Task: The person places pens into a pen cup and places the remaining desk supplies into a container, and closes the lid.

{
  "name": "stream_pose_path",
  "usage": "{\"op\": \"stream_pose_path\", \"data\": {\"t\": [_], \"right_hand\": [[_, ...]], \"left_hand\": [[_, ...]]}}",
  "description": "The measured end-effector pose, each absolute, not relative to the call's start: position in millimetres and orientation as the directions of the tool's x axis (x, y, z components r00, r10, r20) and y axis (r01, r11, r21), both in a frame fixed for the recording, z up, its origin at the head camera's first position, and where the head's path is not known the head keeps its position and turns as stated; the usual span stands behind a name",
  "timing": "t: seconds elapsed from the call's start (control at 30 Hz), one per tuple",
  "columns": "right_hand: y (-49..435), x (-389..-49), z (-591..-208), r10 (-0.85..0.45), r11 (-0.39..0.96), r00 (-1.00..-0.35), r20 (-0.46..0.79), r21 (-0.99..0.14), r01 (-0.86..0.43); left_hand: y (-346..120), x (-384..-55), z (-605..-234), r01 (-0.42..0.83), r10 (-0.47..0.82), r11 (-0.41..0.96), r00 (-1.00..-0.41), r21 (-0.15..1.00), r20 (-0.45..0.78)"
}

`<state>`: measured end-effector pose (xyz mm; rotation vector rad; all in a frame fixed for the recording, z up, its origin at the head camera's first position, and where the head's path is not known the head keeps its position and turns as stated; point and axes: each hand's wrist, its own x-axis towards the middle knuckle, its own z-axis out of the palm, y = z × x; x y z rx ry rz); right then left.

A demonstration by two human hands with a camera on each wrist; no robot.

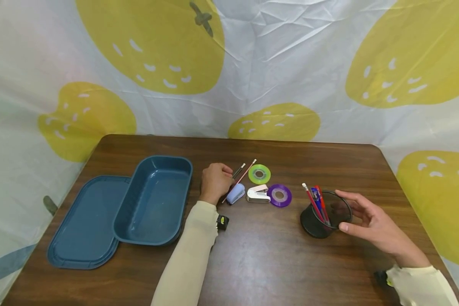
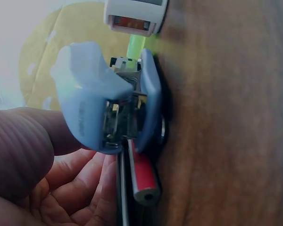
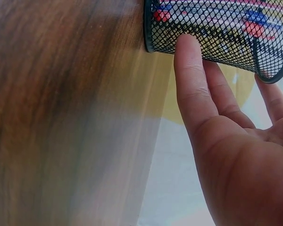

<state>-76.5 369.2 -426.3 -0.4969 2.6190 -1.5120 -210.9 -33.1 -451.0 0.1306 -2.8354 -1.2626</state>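
My left hand (image 1: pixel 215 182) reaches down beside two pencils, a black pencil (image 1: pixel 239 170) and a red pencil (image 1: pixel 246 173). Its fingers lie right at the black pencil's shaft, but I cannot tell if they pinch it. A light-blue mini stapler (image 2: pixel 92 94) rests next to this hand, hiding some fingertips in the left wrist view. My right hand (image 1: pixel 371 221) holds a black mesh pencil cup (image 1: pixel 313 223) by its right side, thumb on the near side and fingers beyond. Inside the cup stand a pencil (image 1: pixel 310 196), a blue pen (image 1: pixel 316 199) and a red pen (image 1: pixel 321 197).
A white stapler (image 1: pixel 258 195) lies between a green tape roll (image 1: pixel 265 168) and a purple tape roll (image 1: pixel 288 195). To the left, a deep blue-grey bin (image 1: pixel 153 243) overlaps its flat lid (image 1: pixel 86 225). A printed cloth (image 1: pixel 248 63) hangs behind the wooden table (image 1: pixel 275 267).
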Motion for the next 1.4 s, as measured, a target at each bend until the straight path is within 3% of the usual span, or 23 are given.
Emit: {"op": "stream_pose_path", "data": {"t": [0.4,0.97,1.17,1.4], "right_hand": [[370,-75,-424,-0.314,0.470,-0.946,0.078,-0.853,-0.226],[369,-79,-426,-0.369,0.412,-0.921,0.125,-0.866,-0.283],[368,-79,-426,-0.344,0.440,-0.933,0.106,-0.859,-0.260],[367,-79,-425,-0.360,0.432,-0.927,0.109,-0.861,-0.269]], "left_hand": [[-33,-212,-443,-0.082,-0.081,0.679,-0.996,0.729,-0.037],[-37,-212,-429,-0.037,-0.071,0.674,-0.997,0.738,0.015],[-40,-212,-427,-0.065,-0.063,0.584,-0.997,0.809,-0.035],[-40,-210,-426,-0.170,-0.016,0.303,-0.985,0.938,-0.173]]}}
